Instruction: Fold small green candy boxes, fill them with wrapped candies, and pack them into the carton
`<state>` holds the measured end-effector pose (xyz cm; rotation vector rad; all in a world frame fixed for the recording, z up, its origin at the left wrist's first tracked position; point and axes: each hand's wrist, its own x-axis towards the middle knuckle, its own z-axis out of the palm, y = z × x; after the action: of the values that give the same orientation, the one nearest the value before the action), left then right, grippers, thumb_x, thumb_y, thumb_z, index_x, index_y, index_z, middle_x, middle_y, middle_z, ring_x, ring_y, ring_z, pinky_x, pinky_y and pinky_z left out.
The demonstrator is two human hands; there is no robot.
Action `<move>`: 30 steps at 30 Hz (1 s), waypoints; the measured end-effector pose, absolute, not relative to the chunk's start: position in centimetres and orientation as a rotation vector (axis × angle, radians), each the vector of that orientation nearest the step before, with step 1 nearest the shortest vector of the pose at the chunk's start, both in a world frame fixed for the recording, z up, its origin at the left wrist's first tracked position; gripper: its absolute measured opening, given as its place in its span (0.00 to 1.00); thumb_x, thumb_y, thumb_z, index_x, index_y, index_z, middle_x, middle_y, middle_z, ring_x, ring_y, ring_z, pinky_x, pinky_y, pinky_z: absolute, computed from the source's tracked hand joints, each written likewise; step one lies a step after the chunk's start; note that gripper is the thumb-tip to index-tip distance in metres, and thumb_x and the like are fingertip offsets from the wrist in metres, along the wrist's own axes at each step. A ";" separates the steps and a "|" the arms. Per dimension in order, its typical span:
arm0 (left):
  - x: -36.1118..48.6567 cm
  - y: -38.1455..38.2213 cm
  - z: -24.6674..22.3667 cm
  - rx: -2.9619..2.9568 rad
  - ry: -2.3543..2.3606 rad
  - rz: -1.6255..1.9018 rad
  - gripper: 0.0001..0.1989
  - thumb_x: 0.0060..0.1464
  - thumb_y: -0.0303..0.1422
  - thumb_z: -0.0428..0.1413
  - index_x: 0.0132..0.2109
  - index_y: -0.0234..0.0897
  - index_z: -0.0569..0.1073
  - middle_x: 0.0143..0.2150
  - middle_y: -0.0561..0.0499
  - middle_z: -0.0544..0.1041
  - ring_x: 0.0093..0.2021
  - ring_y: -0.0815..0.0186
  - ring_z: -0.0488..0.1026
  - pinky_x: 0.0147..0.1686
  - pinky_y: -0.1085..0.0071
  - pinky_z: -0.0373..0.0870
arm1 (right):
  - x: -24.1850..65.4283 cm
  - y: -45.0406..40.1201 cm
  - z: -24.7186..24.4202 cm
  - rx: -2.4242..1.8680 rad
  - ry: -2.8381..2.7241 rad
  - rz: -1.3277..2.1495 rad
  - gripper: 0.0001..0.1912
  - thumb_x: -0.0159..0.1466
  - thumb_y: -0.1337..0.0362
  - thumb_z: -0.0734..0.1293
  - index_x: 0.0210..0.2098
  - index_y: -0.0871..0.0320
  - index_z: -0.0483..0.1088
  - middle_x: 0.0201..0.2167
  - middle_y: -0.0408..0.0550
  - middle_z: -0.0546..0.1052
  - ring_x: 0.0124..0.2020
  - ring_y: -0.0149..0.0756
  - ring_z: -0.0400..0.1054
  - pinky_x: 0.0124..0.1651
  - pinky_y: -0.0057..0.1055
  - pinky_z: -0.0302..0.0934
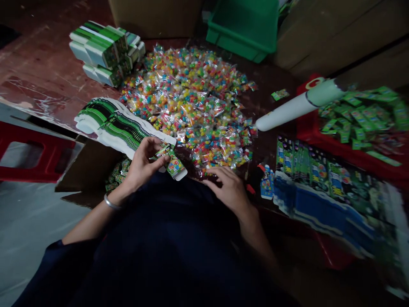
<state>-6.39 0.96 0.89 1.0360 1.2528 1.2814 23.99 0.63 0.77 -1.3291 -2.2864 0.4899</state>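
My left hand, with a silver bangle at the wrist, grips a small green printed candy box between thumb and fingers. The box tilts down to the right, and a white end faces me. At the front edge of a big heap of clear candy packets, my right hand has its fingers stretched out and apart. Its fingertips are close to the nearest packets; I cannot tell whether they touch. Just beyond my left hand, a fanned row of flat green-and-white cartons lies on the dark red table.
Bundled flat cartons stand at the back left, a green bin at the back. On the right are a white tube, a red tray of green packs, a small blue box and printed sheets. An open cardboard box sits below left.
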 end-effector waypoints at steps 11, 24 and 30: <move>-6.2 0.5 1.1 1.028 1.099 0.932 0.13 0.51 0.34 0.66 0.42 0.36 0.74 0.36 0.53 0.77 0.35 0.67 0.72 0.36 0.71 0.71 | 21.6 -0.6 -2.4 -1.456 -2.418 0.174 0.05 0.70 0.65 0.68 0.45 0.55 0.75 0.42 0.52 0.80 0.38 0.44 0.78 0.38 0.36 0.71; -4.9 0.0 1.1 1.518 1.218 0.766 0.15 0.63 0.39 0.58 0.52 0.37 0.80 0.46 0.46 0.85 0.44 0.57 0.80 0.46 0.62 0.76 | 23.1 0.9 2.4 -1.418 -1.639 0.578 0.03 0.66 0.67 0.68 0.36 0.54 0.73 0.37 0.48 0.83 0.32 0.36 0.78 0.32 0.31 0.72; -4.8 0.0 1.2 1.612 1.199 0.718 0.15 0.63 0.38 0.59 0.54 0.36 0.80 0.49 0.44 0.85 0.46 0.56 0.82 0.45 0.63 0.75 | 21.3 2.0 5.2 -1.356 -1.639 0.671 0.02 0.65 0.67 0.70 0.35 0.53 0.74 0.33 0.45 0.83 0.31 0.36 0.79 0.32 0.31 0.73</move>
<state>-4.81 0.05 1.22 1.6120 1.1995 0.7178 21.32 1.96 5.22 -1.3565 -1.6387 0.6715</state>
